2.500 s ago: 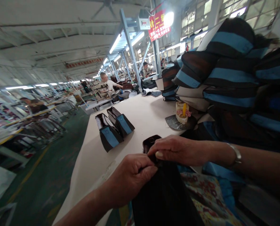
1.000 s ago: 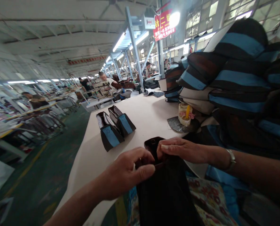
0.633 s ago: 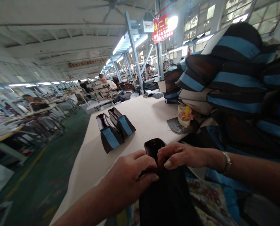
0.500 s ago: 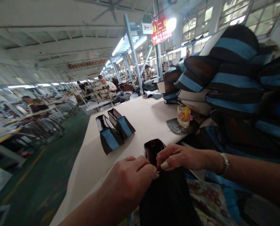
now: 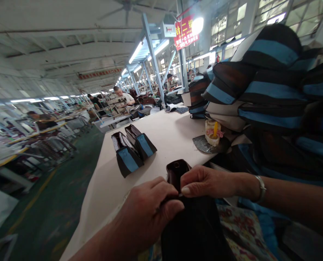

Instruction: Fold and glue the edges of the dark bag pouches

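Observation:
A dark bag (image 5: 194, 228) lies close to my body at the table's near edge, its brown-lined opening facing away from me. My left hand (image 5: 150, 203) pinches the near rim of that opening between thumb and fingers. Against the same rim, a little to the right, my right hand (image 5: 202, 181) is closed with its thumb pressing down. The two hands nearly meet at the edge. Inside the opening a small metal ring or buckle shows faintly. What lies beneath the fingertips is hidden.
Two small black bags with blue stripes (image 5: 130, 159) stand open on the pale table (image 5: 166, 134). A worn glue pot (image 5: 212, 134) with a yellow handle sits on a dark plate. Striped bags (image 5: 270, 87) are piled high at right. A co-worker (image 5: 125, 97) sits farther back.
My left thumb has shifted, now lying apart from the fingers above it. My right hand stays at the rim, its thumb slightly moved. The bag keeps its place.

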The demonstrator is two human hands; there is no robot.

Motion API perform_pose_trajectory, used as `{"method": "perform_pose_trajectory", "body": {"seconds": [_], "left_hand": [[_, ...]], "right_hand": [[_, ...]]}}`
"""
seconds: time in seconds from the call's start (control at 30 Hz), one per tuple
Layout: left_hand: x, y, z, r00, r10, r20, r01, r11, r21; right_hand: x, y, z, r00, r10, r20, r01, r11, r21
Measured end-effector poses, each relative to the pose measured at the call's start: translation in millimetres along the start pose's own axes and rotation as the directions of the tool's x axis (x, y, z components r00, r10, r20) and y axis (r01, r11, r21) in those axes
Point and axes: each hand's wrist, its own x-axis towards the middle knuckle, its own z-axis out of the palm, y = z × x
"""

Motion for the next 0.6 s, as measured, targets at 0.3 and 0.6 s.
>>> {"method": "perform_pose_trajectory", "body": {"seconds": [0.3,0.6], "left_hand": [[10.4,-2.0,-15.4,0.938,-0.188,0.290,0.267,0.928,-0.261],[5.3,-4.7,4.7,0.941,-0.282,0.185,0.330,0.883,-0.333]], "right_hand": [[-1.1,3.9,-3.6,1.000,-0.013,0.025,0.016,0.994,-0.104],[0.0,12.9,3.2,0.996,-0.086,-0.013,0.084,0.988,-0.128]]}}
